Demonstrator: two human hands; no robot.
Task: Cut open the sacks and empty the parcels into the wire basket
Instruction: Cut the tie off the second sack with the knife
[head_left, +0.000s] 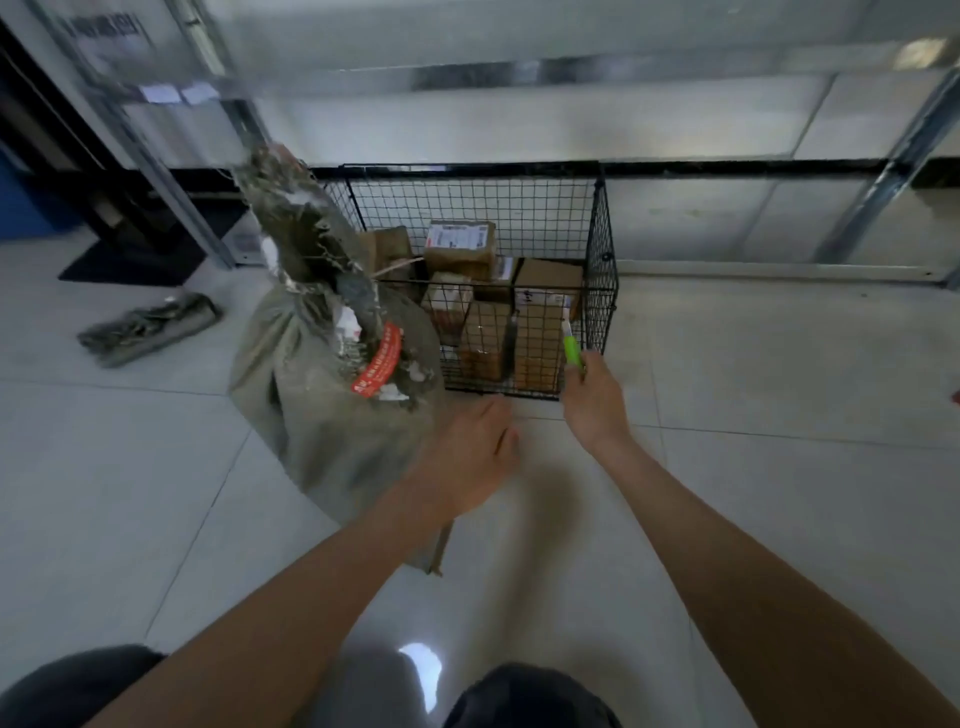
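Note:
A full grey-green sack (311, 415) stands on the floor left of centre, its neck tied and pointing up, with a red tag (382, 364) on it. Behind and to its right is a black wire basket (602, 244) holding several cardboard parcels (460, 247). My left hand (467, 462) hovers by the sack's lower right side with relaxed fingers, holding nothing. My right hand (595, 400) grips a green-handled cutter (572, 351), its blade pointing up beside the basket's front right corner.
A flat, empty grey sack (148, 327) lies on the pale tiled floor at the left. A dark mat (130, 260) and metal frame posts stand at the back left. A wall with a black skirting runs behind the basket.

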